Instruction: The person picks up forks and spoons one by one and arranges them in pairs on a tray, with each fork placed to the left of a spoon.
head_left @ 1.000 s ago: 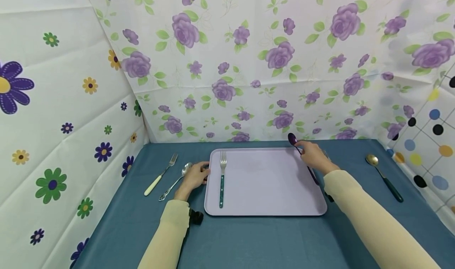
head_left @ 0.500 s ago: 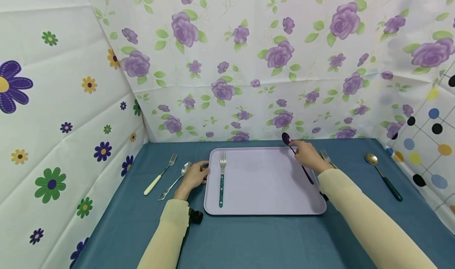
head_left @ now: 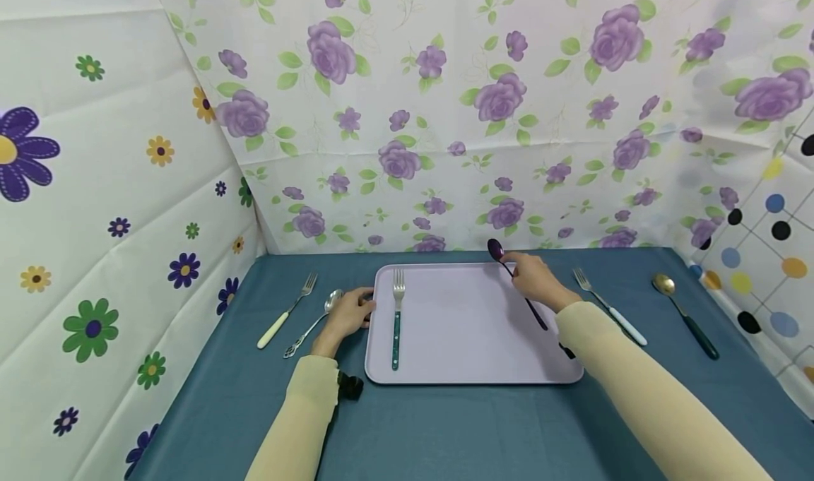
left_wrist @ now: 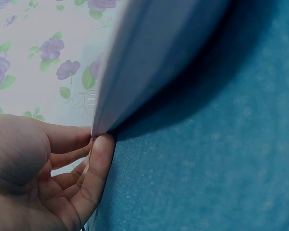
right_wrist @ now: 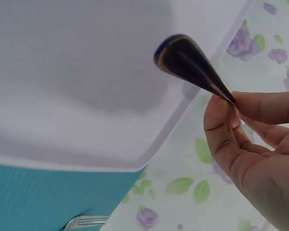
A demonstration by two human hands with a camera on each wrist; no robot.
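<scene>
My right hand (head_left: 539, 282) pinches a dark purple spoon (head_left: 495, 249) between thumb and fingertips, over the right part of a pale lilac tray (head_left: 470, 333). The spoon slants, its bowl beyond the tray's far rim and its handle end toward me. In the right wrist view the broad handle end (right_wrist: 188, 60) hangs over the tray. At the tray's left side, my left hand (head_left: 346, 313) grips the rim, thumb and fingers meeting at it in the left wrist view. A green-handled fork (head_left: 397, 325) lies lengthwise on the tray's left part.
Left of the tray lie an ornate silver spoon (head_left: 308, 334), partly behind my left hand, and a cream-handled fork (head_left: 280, 322). To the right are a white-handled fork (head_left: 613, 313) and a gold spoon with a green handle (head_left: 693, 327). Floral cloth (head_left: 394, 99) walls the blue table's back.
My right hand has carried the dark spoon leftward, farther over the tray, uncovering the white-handled fork. The left hand stays at the tray's rim.
</scene>
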